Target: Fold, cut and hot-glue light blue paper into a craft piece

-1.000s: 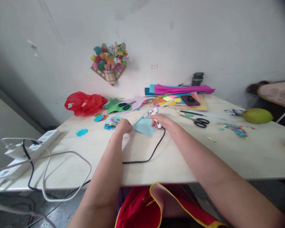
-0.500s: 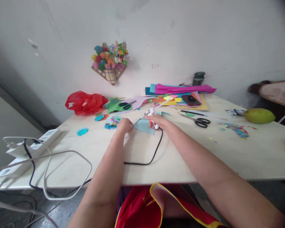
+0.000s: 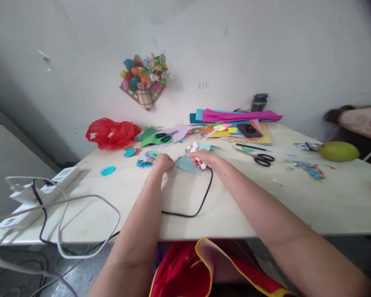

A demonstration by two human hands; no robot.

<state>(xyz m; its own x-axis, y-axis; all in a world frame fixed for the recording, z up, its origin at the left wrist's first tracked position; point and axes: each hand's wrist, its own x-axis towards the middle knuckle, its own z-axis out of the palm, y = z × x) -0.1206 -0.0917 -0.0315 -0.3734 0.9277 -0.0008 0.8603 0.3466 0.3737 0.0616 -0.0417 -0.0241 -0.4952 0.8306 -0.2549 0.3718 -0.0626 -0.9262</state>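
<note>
My right hand (image 3: 203, 159) is wrapped round a white glue gun (image 3: 194, 147) with an orange trigger and a black cord. The gun's tip points left over a light blue paper piece (image 3: 188, 166) on the table. At the left corner of that paper, my left hand (image 3: 163, 163) is closed, with its fingertips pressed together at the paper's edge. Just left of it lie layered flower shapes (image 3: 145, 163). A blue scalloped paper shape (image 3: 108, 170) rests farther left.
Black scissors (image 3: 264, 160) and a pencil lie to the right. Behind are stacked coloured papers (image 3: 235, 115), a phone (image 3: 250, 130) and a red plastic bag (image 3: 111, 133). A power strip (image 3: 27, 212) with cables lies at left; a yellow-green fruit (image 3: 338, 151) at right.
The glue gun's tip has shifted slightly left and down towards the paper's left corner. My left hand has hardly moved.
</note>
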